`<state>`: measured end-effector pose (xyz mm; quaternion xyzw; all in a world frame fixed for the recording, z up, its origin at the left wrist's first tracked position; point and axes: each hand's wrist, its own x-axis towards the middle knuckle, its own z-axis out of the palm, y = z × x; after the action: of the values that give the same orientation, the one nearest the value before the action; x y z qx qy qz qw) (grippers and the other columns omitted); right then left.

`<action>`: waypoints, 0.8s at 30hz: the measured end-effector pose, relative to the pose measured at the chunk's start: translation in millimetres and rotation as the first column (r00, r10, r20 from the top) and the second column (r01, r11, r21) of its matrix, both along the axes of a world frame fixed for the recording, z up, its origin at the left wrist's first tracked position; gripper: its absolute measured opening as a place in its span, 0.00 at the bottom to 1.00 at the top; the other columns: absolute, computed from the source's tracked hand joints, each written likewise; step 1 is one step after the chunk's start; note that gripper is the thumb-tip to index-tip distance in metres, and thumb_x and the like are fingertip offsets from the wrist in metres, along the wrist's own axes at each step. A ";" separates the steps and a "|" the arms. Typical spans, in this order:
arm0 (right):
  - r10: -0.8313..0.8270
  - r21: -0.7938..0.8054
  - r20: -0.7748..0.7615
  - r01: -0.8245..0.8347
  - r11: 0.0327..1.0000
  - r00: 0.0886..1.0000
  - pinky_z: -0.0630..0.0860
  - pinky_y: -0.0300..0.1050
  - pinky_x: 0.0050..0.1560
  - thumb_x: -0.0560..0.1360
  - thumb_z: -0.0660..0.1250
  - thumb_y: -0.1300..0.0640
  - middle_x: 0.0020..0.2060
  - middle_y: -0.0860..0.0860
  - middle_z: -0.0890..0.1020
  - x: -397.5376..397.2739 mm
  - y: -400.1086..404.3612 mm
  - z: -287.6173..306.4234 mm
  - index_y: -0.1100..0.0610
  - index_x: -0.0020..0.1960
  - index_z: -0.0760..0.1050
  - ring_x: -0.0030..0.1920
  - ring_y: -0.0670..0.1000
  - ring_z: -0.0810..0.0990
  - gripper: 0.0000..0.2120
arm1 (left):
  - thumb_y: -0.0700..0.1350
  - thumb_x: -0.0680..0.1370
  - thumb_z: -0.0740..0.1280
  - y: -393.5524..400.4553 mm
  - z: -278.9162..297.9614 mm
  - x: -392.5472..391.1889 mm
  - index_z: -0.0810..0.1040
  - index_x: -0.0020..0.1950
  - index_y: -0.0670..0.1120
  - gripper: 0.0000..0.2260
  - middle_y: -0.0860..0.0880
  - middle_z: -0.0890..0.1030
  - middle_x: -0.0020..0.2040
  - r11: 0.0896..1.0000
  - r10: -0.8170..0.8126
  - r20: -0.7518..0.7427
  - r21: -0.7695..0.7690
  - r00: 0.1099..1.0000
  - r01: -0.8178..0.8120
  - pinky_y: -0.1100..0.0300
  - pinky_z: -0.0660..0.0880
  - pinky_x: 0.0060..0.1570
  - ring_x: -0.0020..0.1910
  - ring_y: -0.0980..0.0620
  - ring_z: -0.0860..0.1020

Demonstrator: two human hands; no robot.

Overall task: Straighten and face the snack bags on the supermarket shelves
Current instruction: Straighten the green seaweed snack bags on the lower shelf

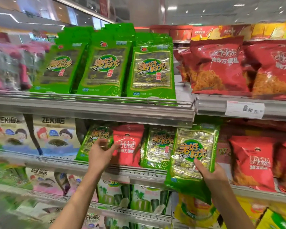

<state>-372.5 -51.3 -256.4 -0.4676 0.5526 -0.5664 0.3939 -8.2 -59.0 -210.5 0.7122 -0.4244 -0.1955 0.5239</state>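
Observation:
My right hand [210, 174] grips a green seaweed snack bag [193, 156] by its lower right part, holding it upright in front of the middle shelf. My left hand [101, 153] reaches toward the middle shelf with fingers spread and relaxed, at the seam between a leaning green seaweed bag [92, 138] and a red snack bag [130, 146]. Whether its fingers touch either bag is unclear. Another green seaweed bag [158, 146] stands between the red bag and the one I hold. Three green seaweed bags [106, 66] stand faced on the upper shelf.
Large red noodle-snack bags [221, 66] fill the upper right shelf above a price tag [245, 109]. Red bags [253, 162] sit on the middle right. Cartoon seaweed bags [53, 136] stand at the left. The metal shelf rail [139, 172] runs under my hands; more green and yellow packs lie below.

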 end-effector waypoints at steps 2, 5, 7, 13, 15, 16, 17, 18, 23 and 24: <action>-0.005 0.063 0.034 0.003 0.998 0.999 0.82 0.53 0.49 0.73 0.76 0.47 0.41 0.48 0.88 8.0 6.4 -4.9 0.53 0.48 0.84 0.43 0.53 0.87 0.10 | 0.51 0.67 0.81 -9.7 -1.3 1.6 0.74 0.64 0.42 0.31 0.45 0.82 0.53 0.992 -0.119 -0.010 0.049 0.993 0.119 0.50 0.77 0.57 0.52 0.47 0.81; -0.009 0.107 0.068 0.002 0.994 0.998 0.80 0.41 0.34 0.74 0.75 0.48 0.39 0.48 0.88 20.7 22.3 -7.8 0.54 0.47 0.84 0.37 0.47 0.87 0.09 | 0.48 0.63 0.83 -23.3 -5.5 -1.8 0.74 0.63 0.42 0.33 0.47 0.84 0.51 0.944 -0.311 -0.033 0.108 0.950 0.313 0.54 0.79 0.51 0.48 0.50 0.83; -0.016 0.097 0.076 0.009 0.995 0.997 0.77 0.33 0.30 0.74 0.74 0.47 0.38 0.47 0.88 28.3 32.3 -7.6 0.56 0.47 0.84 0.36 0.43 0.86 0.12 | 0.50 0.60 0.84 -30.5 -7.4 -5.8 0.78 0.56 0.47 0.28 0.52 0.86 0.45 0.906 -0.397 -0.025 0.145 0.917 0.397 0.62 0.79 0.45 0.45 0.54 0.84; -0.048 0.155 0.095 0.032 0.987 0.994 0.77 0.37 0.29 0.67 0.75 0.42 0.34 0.51 0.87 45.2 46.8 -4.3 0.59 0.47 0.83 0.34 0.47 0.86 0.21 | 0.47 0.61 0.84 -37.2 -6.2 -7.4 0.79 0.45 0.53 0.19 0.66 0.81 0.30 0.861 -0.453 -0.125 0.196 0.883 0.469 0.77 0.70 0.27 0.31 0.70 0.79; -0.029 0.160 0.095 0.014 0.987 0.995 0.80 0.41 0.33 0.66 0.74 0.40 0.37 0.53 0.88 50.2 48.7 -4.3 0.59 0.49 0.83 0.38 0.50 0.87 0.23 | 0.47 0.61 0.84 -37.6 -3.2 -6.1 0.80 0.44 0.53 0.17 0.64 0.82 0.30 0.853 -0.438 -0.179 0.226 0.881 0.470 0.75 0.71 0.28 0.30 0.68 0.80; -0.023 0.159 0.091 0.009 0.987 0.996 0.79 0.41 0.32 0.66 0.74 0.40 0.37 0.53 0.87 52.7 48.9 -3.6 0.59 0.48 0.83 0.37 0.50 0.87 0.23 | 0.47 0.60 0.84 -38.8 -3.3 -5.0 0.81 0.43 0.51 0.17 0.60 0.84 0.32 0.854 -0.423 -0.218 0.228 0.879 0.468 0.74 0.72 0.27 0.30 0.66 0.80; -0.022 0.159 0.084 0.008 0.987 0.996 0.78 0.40 0.30 0.66 0.74 0.40 0.35 0.53 0.87 55.7 48.8 -2.5 0.60 0.47 0.82 0.35 0.49 0.87 0.23 | 0.45 0.59 0.84 -38.5 -2.4 -5.4 0.82 0.42 0.48 0.16 0.56 0.85 0.34 0.858 -0.407 -0.263 0.220 0.875 0.465 0.72 0.73 0.27 0.29 0.63 0.81; -0.022 0.163 0.077 0.009 0.987 0.997 0.77 0.37 0.28 0.66 0.74 0.41 0.32 0.52 0.86 59.3 48.8 -0.9 0.61 0.44 0.81 0.31 0.48 0.85 0.23 | 0.44 0.59 0.84 -38.1 -2.6 -5.7 0.83 0.41 0.45 0.16 0.52 0.86 0.35 0.859 -0.399 -0.295 0.210 0.868 0.466 0.70 0.73 0.26 0.29 0.60 0.82; 0.008 0.155 0.015 -0.011 0.988 1.000 0.72 0.35 0.27 0.72 0.74 0.44 0.25 0.46 0.79 76.8 40.3 3.0 0.59 0.42 0.77 0.25 0.43 0.77 0.18 | 0.38 0.63 0.82 -29.1 13.0 -9.3 0.75 0.28 0.49 0.17 0.53 0.79 0.23 0.871 -0.400 -0.355 0.139 0.845 0.471 0.70 0.69 0.21 0.20 0.61 0.76; 0.016 0.165 -0.001 -0.016 0.986 1.000 0.73 0.38 0.29 0.73 0.74 0.44 0.27 0.46 0.80 79.7 37.3 4.2 0.59 0.45 0.78 0.27 0.44 0.79 0.18 | 0.38 0.64 0.82 -27.4 17.1 -6.3 0.74 0.28 0.47 0.17 0.53 0.79 0.23 0.876 -0.389 -0.382 0.129 0.838 0.465 0.69 0.69 0.20 0.19 0.59 0.76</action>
<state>-292.8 -14.0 -252.2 -0.4384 0.5942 -0.5152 0.4351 -14.5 -86.3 -193.4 0.6060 -0.4510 -0.4746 0.4519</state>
